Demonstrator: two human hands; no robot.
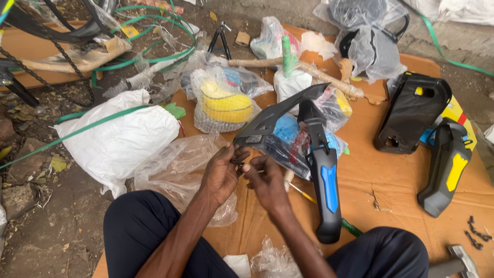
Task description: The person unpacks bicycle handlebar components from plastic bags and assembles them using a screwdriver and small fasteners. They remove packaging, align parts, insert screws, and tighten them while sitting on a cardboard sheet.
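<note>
Left hand (220, 172) and right hand (267, 181) meet at lower end of black plastic mudguard (278, 116); fingers pinched narrow on its edge, small part between them too small to tell; mudguard lies on brown cardboard sheet (391, 175) spread over dirt ground (36, 221); black-and-blue fork cover (324, 180) just right of hands; clear plastic bag (170, 170) left; black-and-yellow covers (447, 170) far right; hammer (455, 262) at lower right corner; green strapping (92, 123) over white sack (118, 139).

Bare cardboard sheet (391, 180) open right of hands, between black-and-blue plastic guard (323, 175) and black-and-yellow guard (446, 170). Left blocked by crumpled clear bag (172, 164) and white sack (121, 139). Ahead, bagged parts (224, 100) crowd close.
</note>
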